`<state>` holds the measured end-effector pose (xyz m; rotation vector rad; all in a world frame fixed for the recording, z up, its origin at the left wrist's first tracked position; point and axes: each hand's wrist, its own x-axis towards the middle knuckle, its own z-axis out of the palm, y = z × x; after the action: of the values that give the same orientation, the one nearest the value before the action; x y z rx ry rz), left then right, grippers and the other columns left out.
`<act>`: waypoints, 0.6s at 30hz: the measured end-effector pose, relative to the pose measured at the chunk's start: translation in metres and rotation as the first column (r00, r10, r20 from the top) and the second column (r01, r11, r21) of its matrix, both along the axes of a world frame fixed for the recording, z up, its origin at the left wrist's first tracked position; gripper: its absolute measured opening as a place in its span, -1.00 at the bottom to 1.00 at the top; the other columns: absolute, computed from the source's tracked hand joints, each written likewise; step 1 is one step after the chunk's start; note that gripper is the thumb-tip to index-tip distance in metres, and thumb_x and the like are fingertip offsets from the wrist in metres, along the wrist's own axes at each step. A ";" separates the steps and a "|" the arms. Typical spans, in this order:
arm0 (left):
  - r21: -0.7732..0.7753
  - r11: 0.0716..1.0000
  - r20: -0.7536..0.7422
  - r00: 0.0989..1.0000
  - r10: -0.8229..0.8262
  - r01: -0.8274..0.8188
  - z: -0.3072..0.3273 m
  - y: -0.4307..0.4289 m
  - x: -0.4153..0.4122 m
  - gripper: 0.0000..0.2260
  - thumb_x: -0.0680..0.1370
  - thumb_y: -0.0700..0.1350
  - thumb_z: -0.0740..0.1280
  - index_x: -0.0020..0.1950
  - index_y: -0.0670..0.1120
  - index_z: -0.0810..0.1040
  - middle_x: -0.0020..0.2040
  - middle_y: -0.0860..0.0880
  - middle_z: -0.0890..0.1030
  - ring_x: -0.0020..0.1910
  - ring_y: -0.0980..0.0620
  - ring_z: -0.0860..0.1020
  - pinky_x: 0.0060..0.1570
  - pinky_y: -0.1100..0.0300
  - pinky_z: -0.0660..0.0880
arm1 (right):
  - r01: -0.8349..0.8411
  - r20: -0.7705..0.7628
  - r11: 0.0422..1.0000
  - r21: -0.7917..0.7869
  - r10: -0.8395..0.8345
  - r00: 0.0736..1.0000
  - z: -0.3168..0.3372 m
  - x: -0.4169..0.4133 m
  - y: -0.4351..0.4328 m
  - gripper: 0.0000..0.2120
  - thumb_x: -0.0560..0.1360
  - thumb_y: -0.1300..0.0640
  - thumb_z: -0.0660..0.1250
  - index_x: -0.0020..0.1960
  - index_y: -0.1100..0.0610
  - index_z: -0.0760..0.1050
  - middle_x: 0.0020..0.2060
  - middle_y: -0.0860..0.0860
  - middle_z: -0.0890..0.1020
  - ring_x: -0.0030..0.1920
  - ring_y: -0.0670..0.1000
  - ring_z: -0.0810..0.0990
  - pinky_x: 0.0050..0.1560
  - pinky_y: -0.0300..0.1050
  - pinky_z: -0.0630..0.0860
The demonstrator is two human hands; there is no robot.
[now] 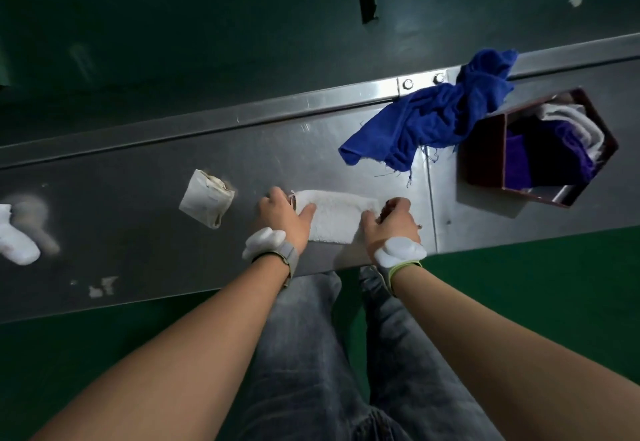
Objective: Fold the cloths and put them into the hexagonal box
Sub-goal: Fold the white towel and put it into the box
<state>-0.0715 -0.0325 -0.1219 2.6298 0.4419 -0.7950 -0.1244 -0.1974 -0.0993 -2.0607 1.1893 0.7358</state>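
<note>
Both forearms reach down over the near edge of the metal worktop (138,205), and the left hand (282,218) and right hand (391,222) rest on a white cloth (334,215) lying flat there, part of it hanging over that edge. Left fingers press its left end, thumb spread across the top; right fingers are curled and pinched on its right end, so both hands are closed on the cloth rather than free. It looks like soft, light terry, limp enough to sag, so I judge it best taken at the corners or along a folded edge and smoothed flat before each fold. A crumpled blue cloth (429,118) lies toward the far edge, one end draped over the raised rim, its near side touching the hexagonal box (479,153) at the right end. That dark-walled box already holds folded cloths, purple ones and a white one at the far side. A small folded off-white piece (206,198) lies left of the hands.
</note>
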 end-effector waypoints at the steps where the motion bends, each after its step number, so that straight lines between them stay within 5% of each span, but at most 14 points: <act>1: 0.002 0.998 -0.024 0.998 0.060 -0.060 0.003 -0.005 0.000 -0.54 0.33 0.14 0.44 0.00 -0.11 0.35 0.01 -0.17 0.52 -0.09 -0.20 0.53 -0.20 0.07 0.44 | 0.020 0.002 1.000 0.008 -0.020 1.000 0.001 0.001 0.002 -0.59 0.45 -0.09 0.27 0.19 0.09 0.29 0.06 0.12 0.58 0.00 0.22 0.58 -0.05 0.03 0.50; 5: -0.063 0.975 -0.171 0.965 0.199 -0.212 0.012 -0.019 -0.003 -0.42 0.24 0.03 0.51 0.07 -0.10 0.27 0.08 -0.13 0.50 -0.06 -0.13 0.51 -0.15 0.13 0.43 | 0.071 -0.049 0.992 0.104 -0.066 0.997 0.006 0.009 0.007 -0.41 0.32 -0.09 0.30 0.26 0.11 0.23 0.04 0.14 0.58 -0.02 0.23 0.58 0.00 0.08 0.53; 9: -0.055 0.932 -0.398 0.864 0.310 -0.359 0.015 -0.017 0.003 -0.35 0.30 -0.03 0.53 0.27 -0.20 0.35 0.21 -0.19 0.54 0.09 -0.17 0.55 -0.07 0.19 0.42 | 0.010 -0.165 0.962 0.273 0.036 0.986 0.008 0.022 0.002 -0.73 0.38 -0.05 0.37 0.03 0.04 0.52 -0.01 0.09 0.62 -0.09 0.10 0.62 -0.10 -0.13 0.45; 11: -0.041 0.939 -0.462 0.840 0.285 -0.341 0.019 -0.017 0.003 -0.39 0.33 -0.01 0.50 0.28 -0.24 0.43 0.21 -0.20 0.56 0.12 -0.18 0.55 -0.03 0.18 0.45 | 0.038 -0.157 0.927 0.373 0.023 0.987 0.011 0.020 0.000 -0.72 0.41 0.00 0.39 0.06 0.10 0.58 -0.02 0.08 0.62 0.01 0.12 0.61 -0.03 -0.17 0.43; 15: -0.132 0.970 -0.300 0.940 0.159 -0.206 0.040 -0.038 0.000 -0.55 0.33 -0.01 0.46 0.15 -0.18 0.53 0.11 -0.18 0.61 0.06 -0.19 0.58 0.06 0.03 0.52 | -0.071 0.000 0.955 0.288 0.074 0.997 0.030 0.009 -0.015 -0.65 0.33 -0.10 0.34 0.01 0.07 0.49 -0.20 -0.01 0.59 -0.17 0.08 0.56 -0.11 -0.09 0.48; 18: -0.250 0.968 -0.165 0.986 -0.016 -0.026 0.070 -0.079 -0.001 -0.60 0.26 0.15 0.38 0.02 0.01 0.48 -0.02 -0.07 0.62 -0.08 -0.14 0.58 -0.10 0.09 0.51 | 0.051 0.089 0.963 0.264 -0.077 0.993 0.045 0.002 -0.035 -0.67 0.36 -0.01 0.38 0.04 0.09 0.42 -0.15 0.03 0.61 -0.12 0.13 0.57 -0.15 -0.11 0.45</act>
<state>-0.0729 -0.1113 -0.0521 2.3381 0.3647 -1.0031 -0.1224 -0.2326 -0.0545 -1.8105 1.0387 0.7105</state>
